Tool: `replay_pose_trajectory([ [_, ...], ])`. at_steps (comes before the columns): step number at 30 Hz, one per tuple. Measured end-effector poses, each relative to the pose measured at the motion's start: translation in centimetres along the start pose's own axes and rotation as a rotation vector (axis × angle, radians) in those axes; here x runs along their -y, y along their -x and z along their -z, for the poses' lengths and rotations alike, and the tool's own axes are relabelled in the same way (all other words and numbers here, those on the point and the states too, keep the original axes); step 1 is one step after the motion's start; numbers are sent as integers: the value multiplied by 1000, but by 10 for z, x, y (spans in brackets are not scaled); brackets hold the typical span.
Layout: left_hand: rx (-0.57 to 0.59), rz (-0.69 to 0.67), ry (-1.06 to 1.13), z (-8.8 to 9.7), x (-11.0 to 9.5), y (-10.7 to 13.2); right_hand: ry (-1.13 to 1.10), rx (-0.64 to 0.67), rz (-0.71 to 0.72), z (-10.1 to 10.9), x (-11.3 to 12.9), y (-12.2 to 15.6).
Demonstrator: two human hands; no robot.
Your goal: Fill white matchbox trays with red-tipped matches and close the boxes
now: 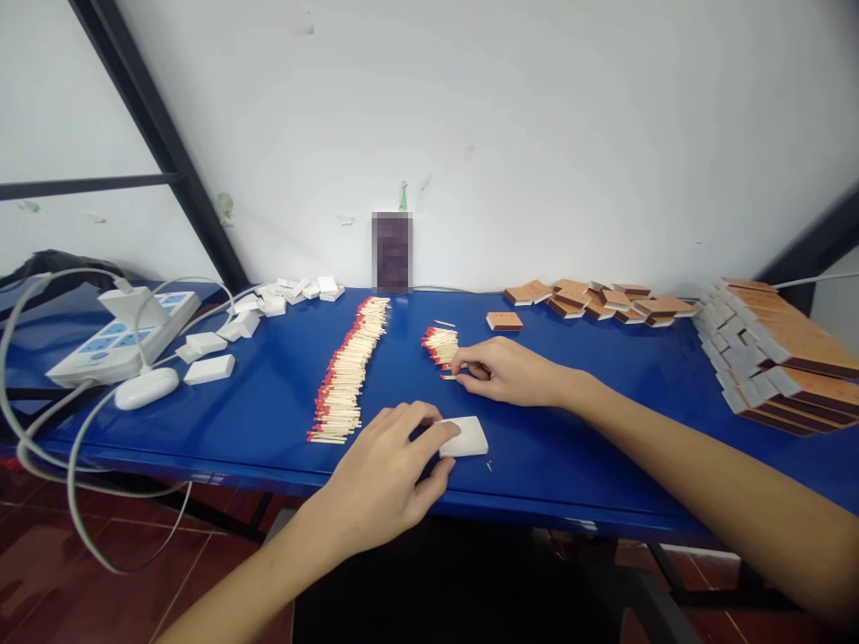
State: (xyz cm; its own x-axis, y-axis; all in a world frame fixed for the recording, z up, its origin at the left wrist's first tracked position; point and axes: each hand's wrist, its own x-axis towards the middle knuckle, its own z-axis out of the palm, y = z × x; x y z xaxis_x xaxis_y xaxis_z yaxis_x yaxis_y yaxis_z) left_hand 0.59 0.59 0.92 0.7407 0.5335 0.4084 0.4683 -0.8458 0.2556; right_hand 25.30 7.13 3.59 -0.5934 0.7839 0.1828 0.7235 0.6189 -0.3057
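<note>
My left hand [395, 461] grips the left end of a small white matchbox tray [475, 436] near the table's front edge; whether the tray holds anything cannot be made out. My right hand [510, 371] is closed in a pinch at the near end of a small pile of red-tipped matches [443, 344]. A match [447, 377] pokes out from its fingertips, red head to the left. To the left, a long row of matches [345, 376] runs from front to back, heads mostly leftward.
White trays [209, 369] lie scattered at the back left, beside a power strip [127, 340] with looping cables. Orange matchbox sleeves [570, 300] are heaped at the back right, and one matchbox [504, 321] lies apart. Stacked matchboxes [792, 358] stand far right. A blurred dark object [393, 252] leans on the wall.
</note>
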Motion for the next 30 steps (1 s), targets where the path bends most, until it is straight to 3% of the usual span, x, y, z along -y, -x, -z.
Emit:
replay_pose_trajectory([
  [8, 10, 3, 10, -1, 1, 2, 20, -3, 2, 2, 2, 0],
  [14, 4, 1, 8, -1, 0, 0, 35, -85, -33, 6, -5, 2],
  [30, -11, -4, -8, 0, 0, 0, -23, -85, -5, 0, -9, 0],
])
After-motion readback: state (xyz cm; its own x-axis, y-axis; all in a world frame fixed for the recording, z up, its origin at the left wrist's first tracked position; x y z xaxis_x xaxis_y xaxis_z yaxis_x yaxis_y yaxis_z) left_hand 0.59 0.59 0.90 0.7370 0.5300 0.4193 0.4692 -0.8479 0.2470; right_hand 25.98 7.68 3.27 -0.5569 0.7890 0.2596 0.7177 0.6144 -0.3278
